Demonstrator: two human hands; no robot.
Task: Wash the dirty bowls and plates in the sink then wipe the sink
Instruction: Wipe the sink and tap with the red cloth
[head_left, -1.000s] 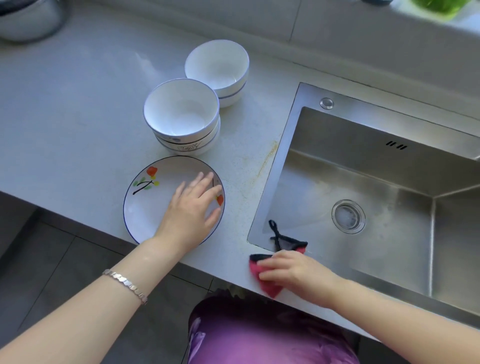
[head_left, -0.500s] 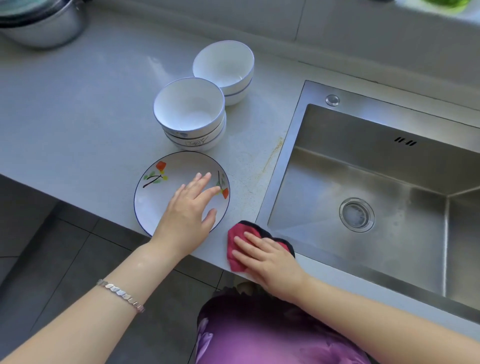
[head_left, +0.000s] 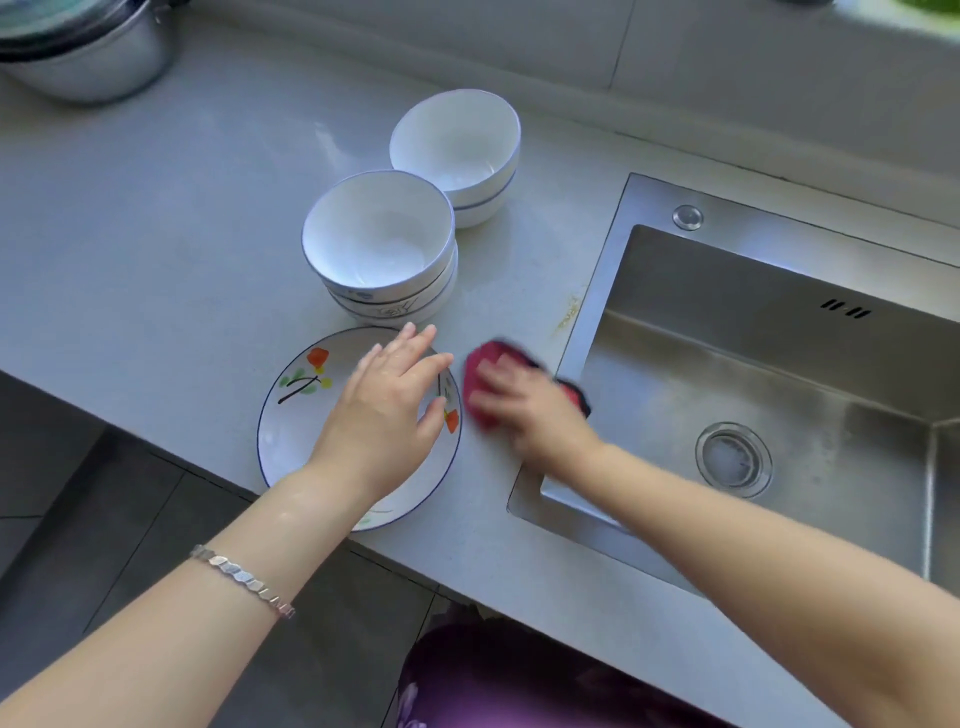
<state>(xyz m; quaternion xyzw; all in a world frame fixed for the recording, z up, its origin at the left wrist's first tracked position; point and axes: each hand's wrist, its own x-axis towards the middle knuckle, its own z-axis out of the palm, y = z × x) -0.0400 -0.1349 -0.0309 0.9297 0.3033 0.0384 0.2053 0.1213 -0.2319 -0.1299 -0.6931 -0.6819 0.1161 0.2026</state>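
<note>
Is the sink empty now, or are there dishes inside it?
Empty, as far as it shows: the sink holds only bare steel and its drain. The bowls and the plate stand on the counter beside it.

Perhaps five bowls (head_left: 377, 244), one plate (head_left: 296, 431), one cloth (head_left: 491, 362), one sink (head_left: 727, 291), one pot (head_left: 93, 57).

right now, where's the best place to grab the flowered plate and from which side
Take the plate by its bare left rim, coming from the left. It lies flat, so only the raised rim offers a pinch; stacked bowls crowd the far side, the cloth and right hand the right.
</note>
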